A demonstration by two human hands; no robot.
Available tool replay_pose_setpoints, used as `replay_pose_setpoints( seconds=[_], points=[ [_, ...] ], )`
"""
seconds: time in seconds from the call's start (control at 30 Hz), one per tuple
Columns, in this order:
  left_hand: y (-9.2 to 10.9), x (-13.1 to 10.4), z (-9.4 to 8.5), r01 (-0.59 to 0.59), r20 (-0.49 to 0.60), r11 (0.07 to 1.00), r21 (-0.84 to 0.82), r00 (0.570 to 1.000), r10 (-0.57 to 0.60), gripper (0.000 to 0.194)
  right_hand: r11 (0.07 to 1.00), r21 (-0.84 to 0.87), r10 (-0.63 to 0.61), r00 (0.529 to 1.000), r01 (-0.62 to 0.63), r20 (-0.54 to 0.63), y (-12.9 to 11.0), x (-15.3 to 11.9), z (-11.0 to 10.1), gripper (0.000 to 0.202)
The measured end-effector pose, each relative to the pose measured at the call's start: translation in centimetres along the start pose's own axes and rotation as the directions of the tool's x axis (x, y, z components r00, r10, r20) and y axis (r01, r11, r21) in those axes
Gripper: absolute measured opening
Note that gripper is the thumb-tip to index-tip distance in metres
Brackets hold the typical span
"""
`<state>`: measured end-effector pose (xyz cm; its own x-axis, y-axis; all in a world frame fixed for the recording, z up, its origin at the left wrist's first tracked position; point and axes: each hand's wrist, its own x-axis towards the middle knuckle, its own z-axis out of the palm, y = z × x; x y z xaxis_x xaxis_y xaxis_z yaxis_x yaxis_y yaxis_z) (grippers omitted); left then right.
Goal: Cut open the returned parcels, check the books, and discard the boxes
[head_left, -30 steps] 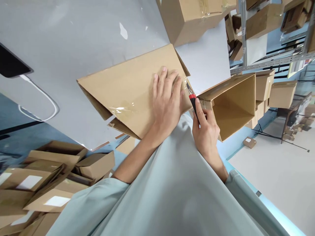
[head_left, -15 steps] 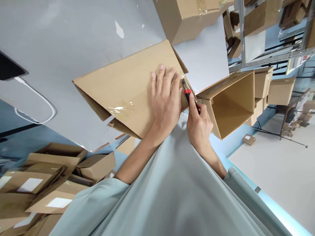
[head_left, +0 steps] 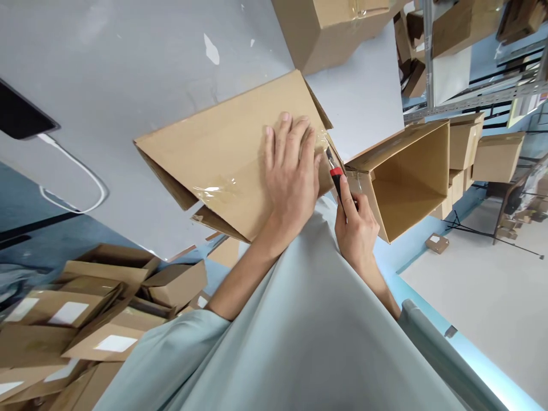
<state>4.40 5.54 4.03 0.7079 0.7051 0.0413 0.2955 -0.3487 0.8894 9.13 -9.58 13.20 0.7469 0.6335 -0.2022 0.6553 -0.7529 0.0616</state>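
A brown cardboard box lies on the grey table, its end flaps sticking out on the left and right sides. Clear tape shines along its near edge. My left hand rests flat on the box's upper face, fingers stretched out. In my right hand is a black and red utility knife, with the index finger laid along its handle. The blade tip is at the taped right end of the box; whether it is in the tape I cannot tell.
A larger closed box stands on the table beyond. An open empty box sits at the right. A phone with a white cable lies at left. Several boxes are heaped at lower left.
My right hand has drawn the utility knife a little toward me and to the right along the box end. My left hand stays on the box. The view has shifted slightly.
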Motion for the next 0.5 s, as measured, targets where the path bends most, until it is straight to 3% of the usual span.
replay_pose_setpoints(
  seconds=[0.23,0.5],
  points=[
    [-0.1,0.0,-0.1,0.011,0.006,1.0,-0.015,1.0,-0.011,0.065,0.999,0.039,-0.009,0.999,0.007,0.052,-0.3,1.2,0.5,0.083],
    [-0.6,0.3,0.3,-0.017,-0.015,1.0,0.002,1.0,0.017,0.067,1.0,0.024,-0.014,1.0,0.014,-0.018,-1.2,2.1,1.5,0.084]
  ],
)
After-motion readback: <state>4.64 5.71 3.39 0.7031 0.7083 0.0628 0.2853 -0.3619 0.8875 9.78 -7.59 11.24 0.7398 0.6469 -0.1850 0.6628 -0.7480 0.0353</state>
